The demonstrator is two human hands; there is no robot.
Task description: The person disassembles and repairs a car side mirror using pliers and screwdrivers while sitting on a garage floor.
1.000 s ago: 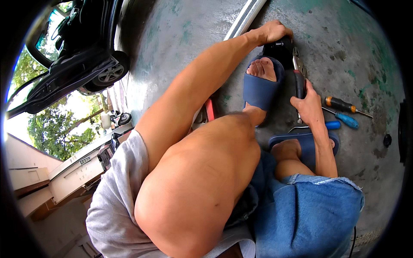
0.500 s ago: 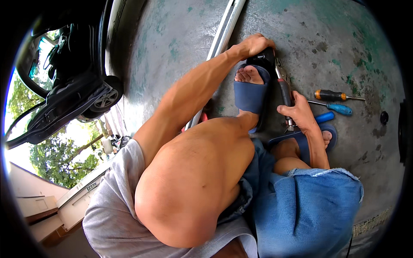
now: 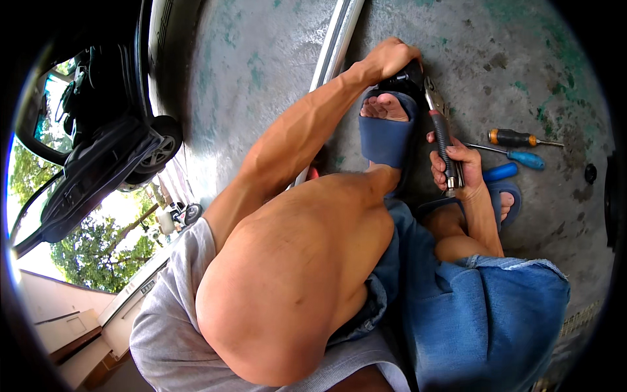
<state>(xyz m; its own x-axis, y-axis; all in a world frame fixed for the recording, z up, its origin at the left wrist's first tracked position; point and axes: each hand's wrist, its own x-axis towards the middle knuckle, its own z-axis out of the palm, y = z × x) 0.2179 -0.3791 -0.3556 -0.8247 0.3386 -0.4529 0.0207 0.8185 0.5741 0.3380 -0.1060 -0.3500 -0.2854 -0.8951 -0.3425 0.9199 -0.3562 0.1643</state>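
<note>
Just beyond the toes of my left foot, my left hand [image 3: 393,57] is closed over a black part [image 3: 405,78], pressing it against the floor by the sandal. The part's full shape is hidden under the hand. My right hand [image 3: 457,163] wraps round the handles of locking pliers [image 3: 440,127], which have a dark ribbed grip with a red band. Their metal jaws point away from me and meet the right side of the black part; whether they are clamped on it I cannot tell.
Right of the pliers lie an orange-and-black screwdriver [image 3: 513,137], a blue-handled screwdriver [image 3: 526,159] and a blue handle-like piece [image 3: 499,172]. A round black piece [image 3: 590,172] is farther right. Blue sandals [image 3: 386,140] are on my feet. A metal rail [image 3: 334,46] runs along the left.
My right hand has gone from a loose hold near the handle's lower end to fingers wrapped round both handles. My left hand stays on the black part. The view has shifted slightly.
</note>
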